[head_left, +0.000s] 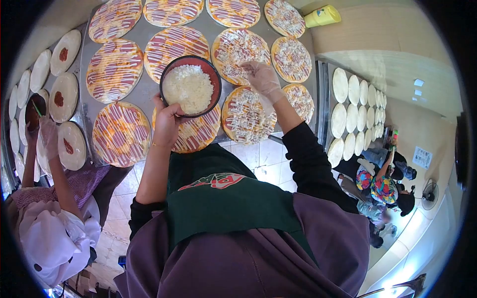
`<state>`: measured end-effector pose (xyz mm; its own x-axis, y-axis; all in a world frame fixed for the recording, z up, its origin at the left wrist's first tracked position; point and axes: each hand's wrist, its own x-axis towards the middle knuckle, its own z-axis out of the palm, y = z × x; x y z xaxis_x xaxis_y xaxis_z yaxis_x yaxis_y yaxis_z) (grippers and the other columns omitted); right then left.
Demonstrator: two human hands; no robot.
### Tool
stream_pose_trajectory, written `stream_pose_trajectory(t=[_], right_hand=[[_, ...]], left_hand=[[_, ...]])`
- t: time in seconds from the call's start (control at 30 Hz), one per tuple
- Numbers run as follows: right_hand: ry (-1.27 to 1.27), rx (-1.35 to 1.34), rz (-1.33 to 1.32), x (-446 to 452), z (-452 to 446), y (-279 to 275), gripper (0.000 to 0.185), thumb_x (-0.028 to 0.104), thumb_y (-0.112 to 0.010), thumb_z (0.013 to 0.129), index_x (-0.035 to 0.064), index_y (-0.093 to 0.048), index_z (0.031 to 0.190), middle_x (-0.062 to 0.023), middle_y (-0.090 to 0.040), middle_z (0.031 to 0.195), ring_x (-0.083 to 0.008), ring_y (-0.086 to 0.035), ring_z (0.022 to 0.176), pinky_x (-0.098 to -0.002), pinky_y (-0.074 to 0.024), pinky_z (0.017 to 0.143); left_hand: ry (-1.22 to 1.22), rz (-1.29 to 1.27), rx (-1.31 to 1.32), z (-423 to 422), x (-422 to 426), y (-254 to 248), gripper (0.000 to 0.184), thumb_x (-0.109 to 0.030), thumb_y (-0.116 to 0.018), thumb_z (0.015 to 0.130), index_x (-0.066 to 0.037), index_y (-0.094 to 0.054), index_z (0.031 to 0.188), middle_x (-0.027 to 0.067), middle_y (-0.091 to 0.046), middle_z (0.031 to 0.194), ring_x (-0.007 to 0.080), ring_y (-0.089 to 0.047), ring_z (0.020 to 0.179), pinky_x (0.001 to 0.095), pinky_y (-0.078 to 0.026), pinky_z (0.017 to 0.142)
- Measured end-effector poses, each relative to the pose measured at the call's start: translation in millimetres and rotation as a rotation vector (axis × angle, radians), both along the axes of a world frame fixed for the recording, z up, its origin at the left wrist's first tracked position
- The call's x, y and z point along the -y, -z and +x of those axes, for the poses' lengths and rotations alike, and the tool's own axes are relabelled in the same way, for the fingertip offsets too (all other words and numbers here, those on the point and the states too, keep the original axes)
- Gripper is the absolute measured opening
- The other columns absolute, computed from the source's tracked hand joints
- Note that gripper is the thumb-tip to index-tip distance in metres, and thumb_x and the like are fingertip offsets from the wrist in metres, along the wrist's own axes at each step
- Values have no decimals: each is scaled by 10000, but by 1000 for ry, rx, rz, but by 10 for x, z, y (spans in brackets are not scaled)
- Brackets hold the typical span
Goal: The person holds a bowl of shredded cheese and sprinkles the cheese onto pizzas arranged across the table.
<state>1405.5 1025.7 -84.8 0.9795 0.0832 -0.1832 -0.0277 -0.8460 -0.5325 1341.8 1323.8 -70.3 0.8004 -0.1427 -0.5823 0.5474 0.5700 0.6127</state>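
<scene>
Gripping the dark bowl [216,89] by its near rim, your left hand [168,119] had its fingers clamped there, above the surface's [149,92] middle, presumably keeping the white topping [188,89] within reach. Your gloved right hand [264,80] hovered over a pizza [232,52] toward the right edge, fingertips together or apart, I could not tell. Pizzas lay in rows, likely for reaching from the near edge.

A clear glove [267,85] is covering the right hand [261,79]; behind its wrist a black sleeve [314,158] is starting. Farther back from that hand, the person is wearing a dark green apron [228,211] bearing a red-and-white logo [217,182], and muted purple cloth [248,265].
</scene>
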Motion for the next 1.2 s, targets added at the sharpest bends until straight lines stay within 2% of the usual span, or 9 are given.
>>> stream_pose_trajectory(t=[0.1, 0.3, 0.4, 0.47, 0.57, 0.73, 0.93, 1.03, 1.2], right_hand=[[124, -27, 174, 21, 39, -106, 242, 75, -590, 808, 85, -655, 1040, -90, -686, 931, -194, -654, 850, -295, -511, 786], [312, -153, 983, -223, 56, -674, 231, 37, -642, 796, 6, -645, 1024, -67, -681, 915, -111, -639, 856, -255, -514, 751], [137, -210, 903, -443, 71, -780, 257, 97, -650, 795, 15, -639, 1038, -116, -674, 946, -197, -656, 860, -298, -514, 772], [-142, -16, 191, -607, 121, -760, 312, 162, -657, 779, 21, -622, 1055, -157, -651, 978, -302, -636, 900, -366, -496, 817], [-252, 186, -62, -867, 116, -674, 363, 225, -651, 762, 39, -609, 1071, -162, -616, 1019, -358, -583, 966, -408, -465, 861], [-393, 307, 54, -951, 78, -581, 351, 155, -665, 739, 92, -610, 1080, -106, -589, 1068, -294, -569, 1005, -372, -463, 874], [-445, 145, -51, -730, 265, -427, 268, 157, -636, 775, 88, -632, 1034, -116, -576, 1106, -297, -564, 1011, -377, -469, 859], [-348, 340, -83, -753, 366, -437, 279, 170, -631, 789, 77, -626, 1051, -146, -584, 1087, -314, -566, 1001, -381, -468, 859], [-230, 124, -122, -768, 471, -480, 363, 222, -683, 747, 52, -626, 1062, -172, -590, 1084, -326, -567, 998, -385, -464, 865]], left_hand=[[26, 72, -25, 108, 102, -30, 598, 62, -472, 701, -81, -242, 1235, 119, -461, 1061, 188, -569, 801, 341, -568, 631], [70, 45, -24, 331, 288, 1, 572, 59, -454, 713, -90, -247, 1225, 130, -436, 1114, 247, -583, 881, 447, -594, 663], [141, 40, -35, 425, 380, -72, 569, 52, -454, 714, -87, -236, 1221, 130, -437, 1098, 243, -581, 864, 458, -593, 661], [174, 33, -33, 477, 439, -102, 562, 50, -454, 711, -86, -235, 1211, 130, -438, 1088, 241, -579, 856, 464, -592, 659], [264, -17, 6, 528, 511, -101, 514, 56, -456, 689, -92, -255, 1139, 134, -446, 1057, 242, -581, 807, 488, -590, 634], [329, -61, 5, 643, 515, -61, 512, 61, -451, 683, -96, -265, 1133, 128, -439, 1052, 249, -574, 802, 485, -593, 629], [256, -26, 19, 778, 499, -7, 642, 44, -501, 653, -76, -219, 1216, 158, -394, 1105, 293, -545, 847, 504, -583, 629], [255, -3, 40, 862, 556, -83, 634, 43, -501, 663, -69, -214, 1218, 156, -396, 1097, 294, -539, 866, 498, -584, 638], [192, 108, -9, 1077, 769, -135, 560, 14, -482, 687, -79, -217, 1173, 157, -417, 1071, 299, -557, 850, 491, -581, 668]])
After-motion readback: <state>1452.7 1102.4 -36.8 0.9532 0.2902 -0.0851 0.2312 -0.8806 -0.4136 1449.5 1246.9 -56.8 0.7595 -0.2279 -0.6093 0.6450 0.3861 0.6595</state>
